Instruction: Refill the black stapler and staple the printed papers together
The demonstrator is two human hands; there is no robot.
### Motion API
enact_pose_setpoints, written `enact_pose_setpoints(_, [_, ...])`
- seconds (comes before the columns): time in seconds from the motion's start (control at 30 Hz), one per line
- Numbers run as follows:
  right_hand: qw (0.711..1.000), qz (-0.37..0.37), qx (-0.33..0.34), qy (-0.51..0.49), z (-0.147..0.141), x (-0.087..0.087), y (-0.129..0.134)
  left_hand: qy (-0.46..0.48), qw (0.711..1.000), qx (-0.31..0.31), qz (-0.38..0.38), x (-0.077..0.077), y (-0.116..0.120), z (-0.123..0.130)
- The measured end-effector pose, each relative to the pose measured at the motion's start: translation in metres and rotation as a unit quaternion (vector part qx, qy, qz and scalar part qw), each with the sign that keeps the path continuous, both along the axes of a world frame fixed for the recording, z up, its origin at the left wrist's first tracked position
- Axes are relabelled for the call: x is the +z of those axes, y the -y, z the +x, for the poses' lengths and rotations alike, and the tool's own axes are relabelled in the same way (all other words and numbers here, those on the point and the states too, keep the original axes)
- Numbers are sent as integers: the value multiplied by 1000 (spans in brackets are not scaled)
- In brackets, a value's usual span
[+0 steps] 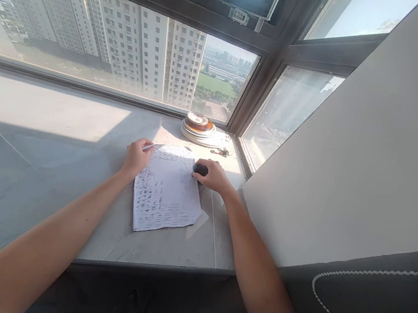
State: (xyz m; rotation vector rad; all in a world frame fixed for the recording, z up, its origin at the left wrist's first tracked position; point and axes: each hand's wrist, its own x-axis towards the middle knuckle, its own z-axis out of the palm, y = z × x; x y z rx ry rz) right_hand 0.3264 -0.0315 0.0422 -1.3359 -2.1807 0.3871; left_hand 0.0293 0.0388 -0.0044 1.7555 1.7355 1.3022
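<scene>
A sheet of paper [170,185] covered with handwritten lines lies on the pale windowsill [55,168]. At the paper's upper left corner, my left hand [138,157] is closed, pinching a raised white edge of it. My right hand [213,175] is wrapped round a small black rounded object [200,169] at the paper's upper right edge. Its exact kind is unclear, as my fingers cover part of it. The paper's lower right corner looks bent or creased.
A stack of plates [199,129] stands in the corner by the window frame [248,98]. In front of it lies a small dark and red item [220,152]. A white wall [351,143] slants at the right, with a beaded cord [366,271] below.
</scene>
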Motion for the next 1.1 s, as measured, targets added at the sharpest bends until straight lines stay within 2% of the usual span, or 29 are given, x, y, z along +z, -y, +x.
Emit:
enact_pose_setpoints(0.1, [1000, -12, -6, -2, -6, 3, 3, 7, 1000, 6, -6, 2, 1, 0])
enact_pose_setpoints(0.27, [996, -21, -75, 44, -19, -3, 4, 17, 999, 21, -18, 4, 3, 1])
enact_pose_setpoints(0.43, [993, -19, -111, 45, -28, -6, 5, 19, 1000, 17, -17, 7, 5, 5])
enact_pose_setpoints(0.77, [986, -20, -141, 85, -41, -6, 6, 29, 999, 22, -26, 8, 5, 6])
enact_pose_setpoints(0.93, [980, -8, -139, 139, -45, -3, 9, 18, 999, 23, -35, 9, 6, 6])
enact_pose_setpoints(1.1, [969, -26, -150, 193, -47, 3, 13, 29, 999, 19, -39, 9, 7, 6])
